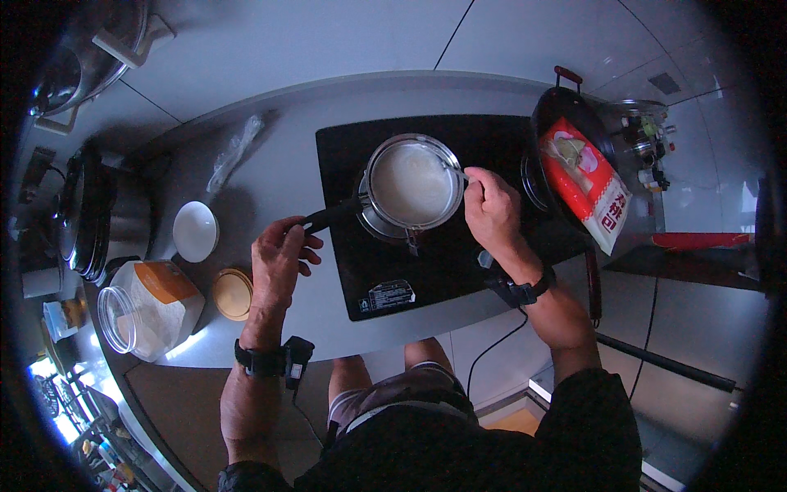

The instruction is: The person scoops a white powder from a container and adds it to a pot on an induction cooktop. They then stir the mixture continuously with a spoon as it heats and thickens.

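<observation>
A small metal saucepan stands on the left side of the black glass cooktop. Whitish, cloudy liquid fills much of it. My left hand pinches the end of the pan's black handle between thumb and fingers, with the other fingers loosely spread. Over the pan's right rim, my right hand grips a thin metal utensil whose far end dips into the liquid. That end is hidden, so its kind cannot be told.
A dark wok at the right holds a red printed bag; its long handle juts over the counter's front. Left of the cooktop are a white bowl, a round tan lid, a plastic jar of pale grains, crumpled plastic and a large pot.
</observation>
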Tool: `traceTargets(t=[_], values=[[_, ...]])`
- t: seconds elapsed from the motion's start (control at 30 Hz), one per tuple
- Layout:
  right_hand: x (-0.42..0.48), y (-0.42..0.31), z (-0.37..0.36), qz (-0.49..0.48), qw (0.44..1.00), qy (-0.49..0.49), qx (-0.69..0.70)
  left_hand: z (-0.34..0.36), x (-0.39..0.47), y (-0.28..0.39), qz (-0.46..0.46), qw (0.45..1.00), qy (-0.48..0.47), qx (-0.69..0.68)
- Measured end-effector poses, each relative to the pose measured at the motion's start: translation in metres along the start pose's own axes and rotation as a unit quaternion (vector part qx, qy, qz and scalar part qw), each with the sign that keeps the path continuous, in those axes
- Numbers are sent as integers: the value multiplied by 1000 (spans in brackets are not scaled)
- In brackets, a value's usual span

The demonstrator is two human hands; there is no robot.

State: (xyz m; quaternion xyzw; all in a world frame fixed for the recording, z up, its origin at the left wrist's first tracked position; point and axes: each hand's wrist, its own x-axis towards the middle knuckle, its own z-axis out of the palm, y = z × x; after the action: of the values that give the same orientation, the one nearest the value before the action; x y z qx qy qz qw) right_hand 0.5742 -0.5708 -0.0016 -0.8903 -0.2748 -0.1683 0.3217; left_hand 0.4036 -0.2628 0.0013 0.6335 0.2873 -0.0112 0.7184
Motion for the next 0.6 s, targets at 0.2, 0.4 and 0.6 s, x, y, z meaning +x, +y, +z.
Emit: traceTargets(t=[0.2, 0.4, 0.6], values=[[-1, -16, -23, -24, 994, -105, -25, 1, -1, 0, -3, 1000, 2, -12], [10, -17, -10, -85, 990, -99, 48, 1, -1, 1, -4, 1000, 0, 0], [15, -11, 3, -8, 999, -14, 40, 1, -2, 0, 2, 1000, 0, 4]])
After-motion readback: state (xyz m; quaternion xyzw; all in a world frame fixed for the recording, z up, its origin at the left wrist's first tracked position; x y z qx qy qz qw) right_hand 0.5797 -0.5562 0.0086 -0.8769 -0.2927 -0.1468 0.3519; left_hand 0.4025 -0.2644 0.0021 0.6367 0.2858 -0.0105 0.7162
